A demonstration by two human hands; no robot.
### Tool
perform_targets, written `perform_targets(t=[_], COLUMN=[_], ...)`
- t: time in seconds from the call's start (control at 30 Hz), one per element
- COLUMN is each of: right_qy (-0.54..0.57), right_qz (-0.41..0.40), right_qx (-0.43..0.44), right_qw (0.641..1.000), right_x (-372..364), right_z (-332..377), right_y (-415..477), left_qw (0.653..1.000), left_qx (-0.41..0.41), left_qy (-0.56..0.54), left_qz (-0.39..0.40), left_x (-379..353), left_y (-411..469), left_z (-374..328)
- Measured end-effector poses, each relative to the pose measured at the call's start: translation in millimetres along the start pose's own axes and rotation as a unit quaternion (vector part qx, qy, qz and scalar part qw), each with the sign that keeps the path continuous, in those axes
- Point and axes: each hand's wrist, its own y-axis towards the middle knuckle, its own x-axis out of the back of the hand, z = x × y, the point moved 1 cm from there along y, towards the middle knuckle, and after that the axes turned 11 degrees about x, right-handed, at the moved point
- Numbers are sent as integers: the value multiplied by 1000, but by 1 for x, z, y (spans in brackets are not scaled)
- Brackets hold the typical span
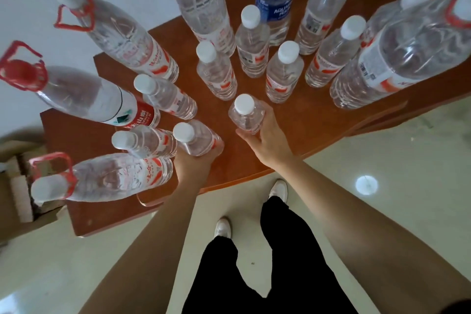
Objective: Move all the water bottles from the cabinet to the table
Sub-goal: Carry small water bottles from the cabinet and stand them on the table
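On the near part of a reddish-brown wooden table [293, 140], two small white-capped water bottles are held upright, one in each hand. The left hand [197, 162] is wrapped round the lower body of the left-held bottle [196, 139], which stands just beside a small neighbouring bottle [147, 140]. The right hand [267, 140] is curled round the right-held bottle [244, 116], the thumb being seen at its near left side. Whether either base touches the wood cannot be told, since both are covered by fingers. The hands are kept apart, with bare tabletop between them.

Around them the table is crowded with standing water bottles. Large bottles with red carry handles are seen at the far left [122, 41], at the far middle [201, 0], at the right [407, 51] and at the near left [114, 178]. A red-capped large bottle [89, 99] stands at the left edge, and a blue-labelled bottle [275, 0] at the far side. Small white-capped bottles are grouped in the middle [216, 71], [252, 43], [284, 71], [334, 53], with others at [168, 97] and [321, 10].

An open cardboard box [15, 186] is seen left of the table. Below, black trousers [280, 250] and white shoes [279, 188] are seen on a pale glossy floor [382, 160]
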Motion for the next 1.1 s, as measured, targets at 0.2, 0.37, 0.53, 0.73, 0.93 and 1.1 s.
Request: perform_targets(t=[0.2,0.37,0.53,0.73,0.93,1.1], right_qy=[12,113,175,186,79,-45], right_qz=[-56,-189,-394,-599,-724,-782], right_qx=[-70,-192,-267,-262,-226,-276], right_qw=[996,956,862,733,647,558], right_x=[-12,-31,-56,-53,-47,-99], right_z=[18,60,122,180,257,323], right_y=[-62,-148,-256,-353,-465,-591], left_qw=[993,974,933,840,651,516], left_qx=[-26,-109,-234,-408,-664,-750], left_qy=[73,141,194,234,246,243], left_qz=[90,142,192,269,273,335], left_x=[30,63,109,117,111,128], left_y=[-29,-38,-74,-147,-263,-383], left_z=[44,67,74,34,28,94])
